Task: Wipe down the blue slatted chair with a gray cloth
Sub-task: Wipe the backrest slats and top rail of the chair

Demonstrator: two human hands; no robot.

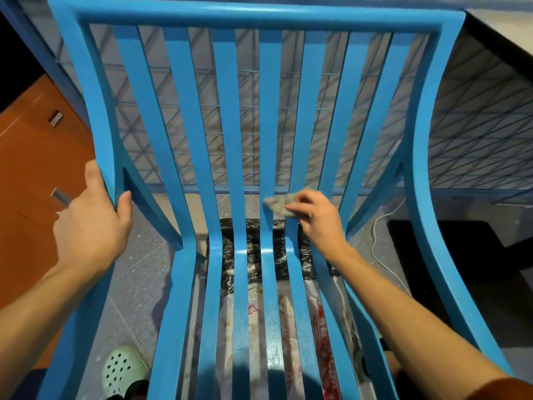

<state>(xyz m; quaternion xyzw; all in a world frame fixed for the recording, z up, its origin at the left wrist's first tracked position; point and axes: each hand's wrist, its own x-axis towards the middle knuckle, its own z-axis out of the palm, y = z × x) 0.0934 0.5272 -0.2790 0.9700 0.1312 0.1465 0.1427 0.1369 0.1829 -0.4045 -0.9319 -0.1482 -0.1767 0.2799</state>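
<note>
The big blue chair point(227, 111) stands right in front of the person, with its tall back facing them. The left hand point(92, 223) holds the left side bar of the chair back, fingers and thumb curled round it. The right hand point(320, 220) pinches a small gray cloth point(277, 204) and presses it on a slat low down on the back, near the middle. A black bag point(253, 241) lies on the gray floor point(150, 243) under the seat. A green shoe point(122, 368) with holes shows at the bottom left. An orange cupboard point(34, 168) stands at the left. A white wire point(377, 235) lies on the floor at the right.
</note>
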